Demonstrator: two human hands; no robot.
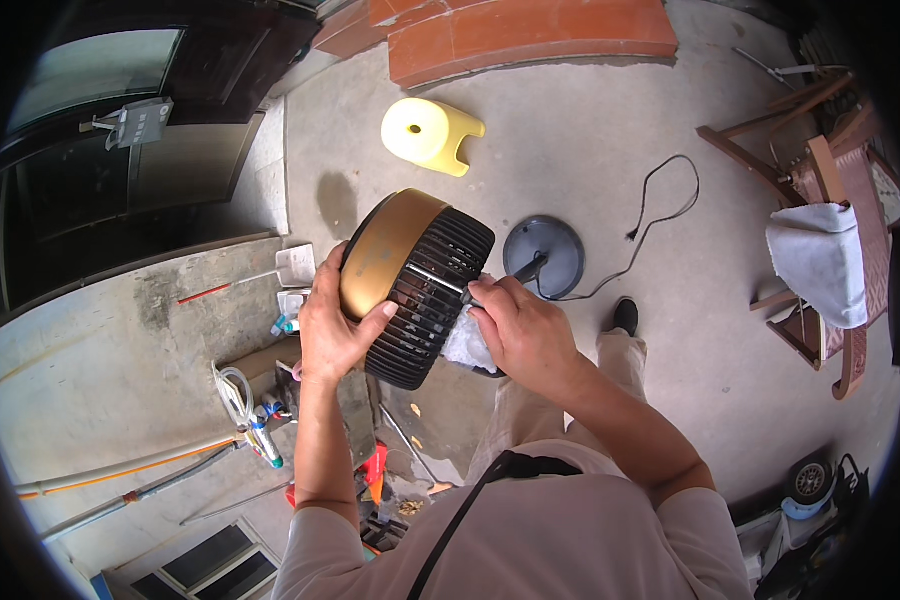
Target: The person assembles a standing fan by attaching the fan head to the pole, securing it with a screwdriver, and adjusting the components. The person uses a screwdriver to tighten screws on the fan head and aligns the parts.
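Observation:
A drum-shaped fan head [385,250] with a gold band and black slatted grille is tilted in front of me. My left hand [335,325] grips its left side, thumb on the gold band and grille edge. My right hand [525,330] is closed around the dark handle of a screwdriver; its metal shaft [433,277] lies against the grille slats, and I cannot tell whether the tip goes between them. A white crumpled wad [468,342], cloth or plastic, shows under the right hand. Behind stands a round dark base [562,250] with a short pole partly hidden by that hand.
A black cord [646,190] trails right of the base. Farther off stands a yellow stool [430,135] before an orange-red tiled step [530,40]. Wooden chairs with a grey-blue cloth [820,260] are at right. Hoses [235,400], a dustpan [295,265] and loose tools lie left.

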